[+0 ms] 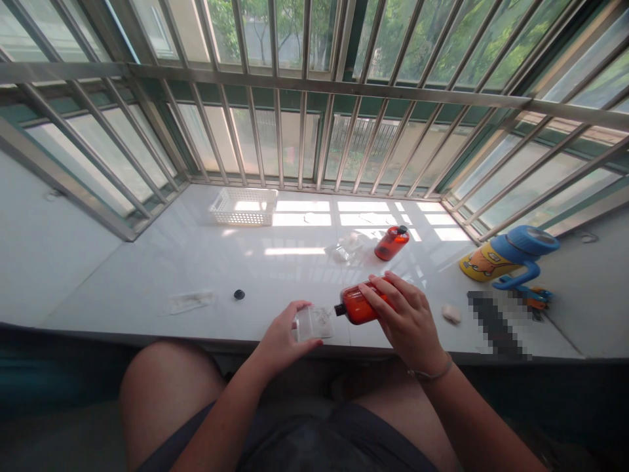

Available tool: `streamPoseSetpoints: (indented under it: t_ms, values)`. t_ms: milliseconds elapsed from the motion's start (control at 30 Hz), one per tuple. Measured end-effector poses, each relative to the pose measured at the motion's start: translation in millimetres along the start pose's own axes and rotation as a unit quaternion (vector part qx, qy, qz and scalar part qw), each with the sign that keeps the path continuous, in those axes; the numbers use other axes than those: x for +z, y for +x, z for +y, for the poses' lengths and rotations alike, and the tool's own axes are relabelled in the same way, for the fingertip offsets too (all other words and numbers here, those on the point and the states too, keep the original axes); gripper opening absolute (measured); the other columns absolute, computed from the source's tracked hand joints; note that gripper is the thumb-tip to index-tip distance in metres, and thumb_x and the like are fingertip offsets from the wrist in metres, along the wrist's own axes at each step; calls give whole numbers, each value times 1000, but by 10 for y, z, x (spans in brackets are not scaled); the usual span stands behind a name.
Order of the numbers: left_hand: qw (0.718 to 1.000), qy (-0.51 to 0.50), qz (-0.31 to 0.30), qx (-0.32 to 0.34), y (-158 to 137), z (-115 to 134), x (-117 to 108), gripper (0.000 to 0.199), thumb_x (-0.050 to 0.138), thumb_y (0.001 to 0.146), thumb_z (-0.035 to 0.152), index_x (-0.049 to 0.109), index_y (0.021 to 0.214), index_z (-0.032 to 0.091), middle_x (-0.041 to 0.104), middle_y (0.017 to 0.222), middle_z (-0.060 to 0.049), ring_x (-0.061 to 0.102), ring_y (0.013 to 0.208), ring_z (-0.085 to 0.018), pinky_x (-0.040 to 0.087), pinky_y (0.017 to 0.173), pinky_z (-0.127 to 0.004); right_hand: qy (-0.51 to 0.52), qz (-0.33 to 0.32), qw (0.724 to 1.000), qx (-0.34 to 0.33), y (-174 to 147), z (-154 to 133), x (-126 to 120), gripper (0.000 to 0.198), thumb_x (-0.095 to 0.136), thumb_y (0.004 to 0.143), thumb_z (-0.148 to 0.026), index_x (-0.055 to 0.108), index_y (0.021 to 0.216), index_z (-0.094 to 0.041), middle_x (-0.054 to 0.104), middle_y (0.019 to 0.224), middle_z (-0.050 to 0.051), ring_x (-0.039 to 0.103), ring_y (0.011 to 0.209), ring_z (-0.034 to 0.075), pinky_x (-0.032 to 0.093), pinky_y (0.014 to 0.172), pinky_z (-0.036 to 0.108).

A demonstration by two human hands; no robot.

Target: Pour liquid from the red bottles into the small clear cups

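Note:
My right hand [410, 318] is wrapped round an amber bottle [362, 301] with a black neck, tipped on its side so the mouth points left. Just below and left of that mouth is a small clear plastic box [313, 324], which my left hand [285, 334] grips between thumb and fingers at its left side. Something clear shows at the bottle's mouth over the box; I cannot tell whether it is liquid. A round black cap [239, 294] lies on the white ledge, left of my left hand.
Behind stands a second amber bottle [392, 243] with its black cap on, tilted in view, beside crumpled clear plastic [348, 248]. A white basket [243, 207] is by the barred window. A blue-yellow flask [508, 254], a beige lump [451, 314] and a flat clear packet [190, 302] also lie about.

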State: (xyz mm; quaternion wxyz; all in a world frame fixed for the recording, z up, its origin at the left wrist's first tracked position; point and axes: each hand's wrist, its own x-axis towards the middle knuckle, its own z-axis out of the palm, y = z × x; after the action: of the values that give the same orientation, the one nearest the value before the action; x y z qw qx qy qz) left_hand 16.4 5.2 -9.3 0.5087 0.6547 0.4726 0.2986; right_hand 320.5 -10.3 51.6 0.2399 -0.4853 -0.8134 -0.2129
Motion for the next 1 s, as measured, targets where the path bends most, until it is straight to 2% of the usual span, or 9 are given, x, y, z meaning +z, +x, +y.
streamPoseSetpoints:
  t_ms: [1000]
  values:
    - [1000,4,10,-2,-6,11,12,71,91,76,36,58,138,28,65,141,-9,64,131,-31,60,106,-48,-8,-6,1000,-13,65,-1,-72,53,64,101,-6,61,148,-31,68,147,6,56,143,32,43,116,49]
